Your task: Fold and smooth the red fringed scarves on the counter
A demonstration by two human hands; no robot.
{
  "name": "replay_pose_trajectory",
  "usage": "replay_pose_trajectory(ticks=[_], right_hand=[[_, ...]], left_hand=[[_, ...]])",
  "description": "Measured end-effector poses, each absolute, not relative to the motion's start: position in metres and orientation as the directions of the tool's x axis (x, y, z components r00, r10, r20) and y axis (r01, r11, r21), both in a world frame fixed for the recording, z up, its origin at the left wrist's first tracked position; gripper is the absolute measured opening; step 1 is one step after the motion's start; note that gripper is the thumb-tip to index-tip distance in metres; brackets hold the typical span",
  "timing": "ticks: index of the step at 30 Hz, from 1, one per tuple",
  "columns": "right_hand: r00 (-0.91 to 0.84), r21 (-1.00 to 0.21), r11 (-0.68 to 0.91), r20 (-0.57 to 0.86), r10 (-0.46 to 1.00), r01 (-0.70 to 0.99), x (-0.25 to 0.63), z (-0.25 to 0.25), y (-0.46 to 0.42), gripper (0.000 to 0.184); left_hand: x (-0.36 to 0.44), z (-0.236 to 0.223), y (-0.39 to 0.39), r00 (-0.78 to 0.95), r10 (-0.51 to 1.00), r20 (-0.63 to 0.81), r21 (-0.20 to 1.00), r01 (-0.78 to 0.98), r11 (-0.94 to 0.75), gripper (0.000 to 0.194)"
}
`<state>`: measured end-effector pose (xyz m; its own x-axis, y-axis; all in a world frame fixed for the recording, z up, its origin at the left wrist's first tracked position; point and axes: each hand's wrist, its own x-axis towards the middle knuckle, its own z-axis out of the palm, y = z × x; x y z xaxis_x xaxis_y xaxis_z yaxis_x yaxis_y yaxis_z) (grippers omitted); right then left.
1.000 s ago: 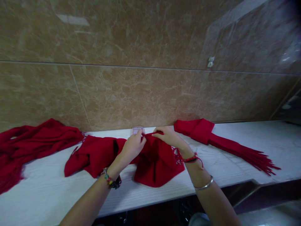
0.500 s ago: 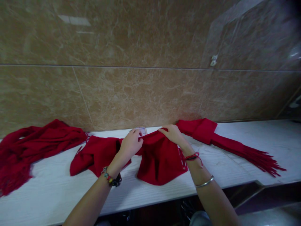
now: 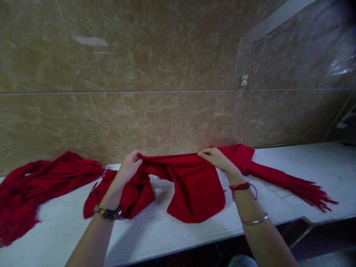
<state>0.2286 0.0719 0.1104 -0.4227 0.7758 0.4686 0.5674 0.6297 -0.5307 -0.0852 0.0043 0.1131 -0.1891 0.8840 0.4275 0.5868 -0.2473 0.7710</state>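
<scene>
A red scarf (image 3: pixel 191 189) is stretched by its upper edge between my two hands, above the white counter. My left hand (image 3: pixel 131 166) is closed on the edge at the left. My right hand (image 3: pixel 217 158) pinches the same edge farther right, thumb and fingers together. Between the hands the edge runs nearly straight, and a wide panel hangs down from it on the right. The rest of the cloth lies bunched under and beside my left forearm.
At the far left a crumpled red fringed scarf (image 3: pixel 52 178) lies on the white counter (image 3: pixel 66 230). A folded red scarf (image 3: pixel 267 172) with its fringe spread out lies at the right. A brown marble-patterned wall (image 3: pixel 167 122) rises directly behind the counter.
My left hand has moved left along the scarf, drawing its upper edge taut. My right hand keeps its hold, slightly farther right. The phone-like object behind the cloth is now hidden.
</scene>
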Motion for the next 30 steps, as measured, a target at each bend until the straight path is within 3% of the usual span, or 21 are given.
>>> replay_pose_trajectory(ticks=[2,5,8,11,15,21,26,30], right_hand=[[-0.299,-0.572,0.599,0.535,0.79,0.56,0.236,0.12,0.072,0.034],[-0.175,-0.524,0.512,0.562,0.808,0.681,0.234,0.121,0.074,0.027],[-0.356,-0.365,0.507,0.407,0.841,0.781,0.219,0.106,0.072,0.018],[-0.588,-0.263,0.635,0.239,0.773,0.727,0.201,0.087,0.064,0.029],[-0.718,-0.351,0.769,0.292,0.633,0.535,0.179,0.069,0.049,0.048],[-0.793,-0.599,0.764,0.334,0.51,0.239,0.156,0.06,0.041,0.044],[-0.803,-0.631,0.741,0.308,0.511,0.23,0.155,0.069,0.042,0.023],[-0.73,-0.577,0.746,0.343,0.591,0.332,0.164,0.078,0.042,0.023]], left_hand=[[-0.09,0.122,-0.004,-0.102,0.938,0.33,0.877,0.4,-0.265,0.02],[-0.088,0.127,-0.012,0.059,0.982,0.181,0.857,0.48,-0.187,0.027],[-0.077,0.119,-0.008,0.167,0.983,0.071,0.677,0.716,-0.17,0.023],[-0.062,0.108,0.001,0.223,0.974,0.045,0.508,0.834,-0.215,0.022],[-0.046,0.104,0.001,0.383,0.922,0.061,0.48,0.799,-0.364,0.024],[-0.036,0.113,-0.013,0.477,0.864,0.163,0.508,0.71,-0.488,0.025],[-0.04,0.118,-0.017,0.456,0.869,0.192,0.473,0.733,-0.489,0.026],[-0.051,0.119,-0.014,0.42,0.9,0.114,0.396,0.812,-0.429,0.024]])
